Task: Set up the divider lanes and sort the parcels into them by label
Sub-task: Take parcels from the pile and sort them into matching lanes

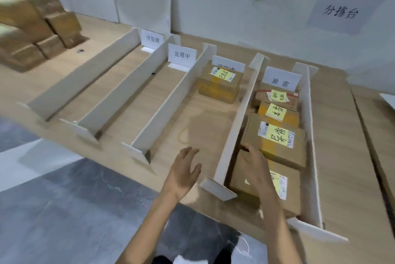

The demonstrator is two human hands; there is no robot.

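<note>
Left hand (183,169): spread and loose, holding nothing, over the desk's (333,157) near edge at the mouth of the third lane (192,118).
Right hand (254,165): fingers loosely extended above the near parcel (292,195), tips at the near-left corner of the next parcel (275,142). I cannot tell whether they touch it.
Right lane: four parcels in file from the near edge up to the sign (281,80), snug between the dividers (237,118), so there is little side room.
Third lane: a lone parcel (219,84) sits at the far end, and bare wood runs back to the near edge.
Left lanes: two of them, with bare wood showing along each.
Stack (32,24): blurred brown parcels piled at the far left corner, well apart from the lanes.
</note>
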